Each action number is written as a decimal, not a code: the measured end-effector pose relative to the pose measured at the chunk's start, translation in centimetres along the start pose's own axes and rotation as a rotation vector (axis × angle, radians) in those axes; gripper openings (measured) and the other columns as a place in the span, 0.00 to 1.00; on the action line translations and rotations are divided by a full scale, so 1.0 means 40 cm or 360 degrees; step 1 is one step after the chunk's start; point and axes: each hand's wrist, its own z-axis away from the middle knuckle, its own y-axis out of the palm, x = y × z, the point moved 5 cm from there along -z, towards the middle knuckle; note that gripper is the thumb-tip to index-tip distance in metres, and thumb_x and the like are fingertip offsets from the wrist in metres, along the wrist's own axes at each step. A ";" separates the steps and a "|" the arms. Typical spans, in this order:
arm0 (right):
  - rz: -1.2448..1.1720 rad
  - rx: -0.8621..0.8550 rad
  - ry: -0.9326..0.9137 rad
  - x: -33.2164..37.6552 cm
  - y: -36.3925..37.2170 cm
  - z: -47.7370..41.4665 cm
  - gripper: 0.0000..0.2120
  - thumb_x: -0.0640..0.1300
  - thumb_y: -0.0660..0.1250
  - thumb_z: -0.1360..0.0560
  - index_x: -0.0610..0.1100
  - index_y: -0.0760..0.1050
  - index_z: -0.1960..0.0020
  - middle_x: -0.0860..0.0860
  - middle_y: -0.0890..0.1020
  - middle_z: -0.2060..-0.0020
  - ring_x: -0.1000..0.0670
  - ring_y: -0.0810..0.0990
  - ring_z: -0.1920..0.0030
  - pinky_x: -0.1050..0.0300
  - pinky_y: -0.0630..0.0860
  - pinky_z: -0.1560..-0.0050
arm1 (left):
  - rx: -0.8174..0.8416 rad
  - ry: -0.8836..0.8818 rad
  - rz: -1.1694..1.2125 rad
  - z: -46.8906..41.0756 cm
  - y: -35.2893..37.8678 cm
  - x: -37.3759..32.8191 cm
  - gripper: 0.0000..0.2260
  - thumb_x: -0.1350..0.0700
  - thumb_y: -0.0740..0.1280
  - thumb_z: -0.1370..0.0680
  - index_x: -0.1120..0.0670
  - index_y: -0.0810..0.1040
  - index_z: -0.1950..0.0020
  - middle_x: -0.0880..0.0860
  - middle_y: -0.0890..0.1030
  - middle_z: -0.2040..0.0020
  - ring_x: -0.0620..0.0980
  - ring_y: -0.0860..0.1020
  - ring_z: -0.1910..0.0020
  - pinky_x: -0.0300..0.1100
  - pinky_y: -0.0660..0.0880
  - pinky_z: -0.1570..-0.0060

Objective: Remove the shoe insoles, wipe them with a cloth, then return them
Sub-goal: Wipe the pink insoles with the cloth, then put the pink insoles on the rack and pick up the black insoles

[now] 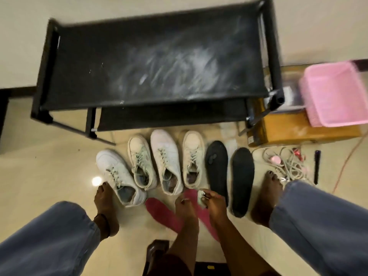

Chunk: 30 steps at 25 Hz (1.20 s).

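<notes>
The right hand (pixel 212 200) pinches a small white cloth (pixel 201 195) against the pink insole (pixel 205 220), which the left hand (pixel 185 205) grips with curled fingers — a second pink insole (pixel 162 214) lies on the floor just to its left, two black insoles (pixel 217 166) to its right, four white sneakers (pixel 165 162) beyond.

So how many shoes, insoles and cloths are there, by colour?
White shoes: 4
Black insoles: 2
Pink insoles: 2
Cloth: 1
Total: 9
</notes>
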 end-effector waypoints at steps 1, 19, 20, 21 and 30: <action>-0.0162 -0.0002 -0.0045 0.053 -0.034 0.014 0.18 0.27 0.55 0.26 0.39 0.79 0.65 0.50 0.78 0.73 0.51 0.76 0.72 0.67 0.74 0.71 | 0.0072 0.0123 -0.0027 0.047 0.053 -0.042 0.10 0.60 0.58 0.22 0.59 0.76 0.44 0.62 0.79 0.45 0.60 0.76 0.42 0.49 0.70 0.40; -0.0239 -0.0280 -0.0610 0.923 -0.328 -0.297 0.09 0.38 0.55 0.22 0.46 0.70 0.58 0.50 0.70 0.67 0.53 0.71 0.69 0.64 0.70 0.83 | 0.0902 0.0893 -0.0385 0.389 0.766 -0.565 0.19 0.66 0.53 0.19 0.56 0.67 0.29 0.56 0.73 0.34 0.45 0.69 0.47 0.21 0.65 0.68; -0.0164 -0.0323 -0.0606 0.929 -0.333 -0.304 0.08 0.38 0.55 0.22 0.43 0.72 0.54 0.50 0.69 0.68 0.53 0.69 0.70 0.61 0.71 0.81 | 0.0901 0.0902 -0.0393 0.387 0.766 -0.566 0.19 0.65 0.53 0.19 0.56 0.66 0.29 0.56 0.72 0.33 0.45 0.69 0.48 0.20 0.64 0.69; -0.0159 -0.0370 -0.0616 0.933 -0.343 -0.319 0.09 0.37 0.56 0.23 0.40 0.75 0.49 0.49 0.69 0.70 0.52 0.68 0.72 0.57 0.68 0.79 | 0.0895 0.0931 -0.0414 0.382 0.765 -0.564 0.19 0.65 0.52 0.19 0.55 0.66 0.29 0.55 0.71 0.32 0.44 0.70 0.49 0.20 0.63 0.70; 0.0043 -0.0642 -0.0999 0.688 -0.307 -0.118 0.12 0.31 0.62 0.29 0.42 0.81 0.53 0.48 0.82 0.59 0.50 0.78 0.56 0.58 0.72 0.54 | 0.0774 0.0922 -0.0443 0.351 0.599 -0.427 0.16 0.62 0.57 0.19 0.55 0.71 0.32 0.51 0.75 0.37 0.49 0.72 0.37 0.31 0.67 0.48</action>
